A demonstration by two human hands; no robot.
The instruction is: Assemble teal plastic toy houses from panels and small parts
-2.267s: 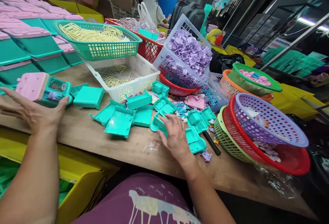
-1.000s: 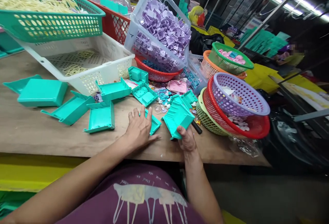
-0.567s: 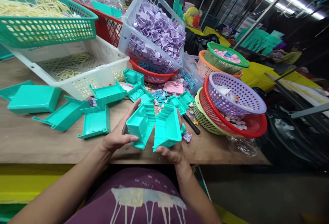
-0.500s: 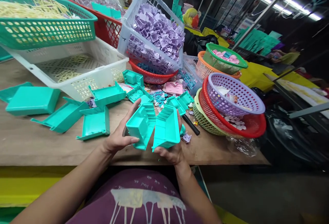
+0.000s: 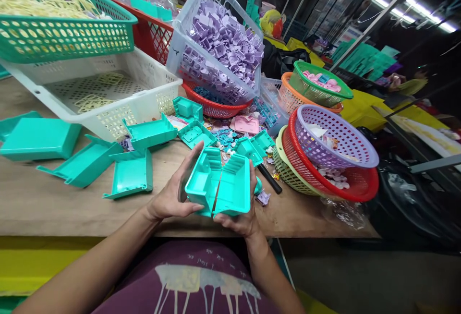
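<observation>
From the head camera, two teal plastic shell halves sit side by side just above the near edge of the table (image 5: pixel 54 208), held up off the wood. The left shell half (image 5: pixel 202 185) lies in the left hand (image 5: pixel 172 198), with the thumb pressed along its lower edge at about 6 o'clock and the other fingers (image 5: pixel 190 160) curled up behind its back at 10 o'clock. The right shell half (image 5: pixel 234 190) rests on the right hand (image 5: pixel 240 220), which cups it from below at 6 o'clock; most of those fingers are hidden behind the piece, so I cannot tell how far they are spread.

Both halves are open box-like mouldings with ribbed steps inside, hollow sides facing up. Their inner edges touch near the top and part into a thin dark gap towards the bottom.

Each hand is closed around its own piece.

At 9 o'clock from the hands more teal tray parts (image 5: pixel 129 174) lie loose on the table. At 12 o'clock a tilted white crate of purple parts (image 5: pixel 223 45) leans over a red basket (image 5: pixel 216 107). At 3 o'clock a purple basket (image 5: pixel 333 136) sits nested in other baskets, and a black marker (image 5: pixel 270 179) lies just beside the right hand.
</observation>
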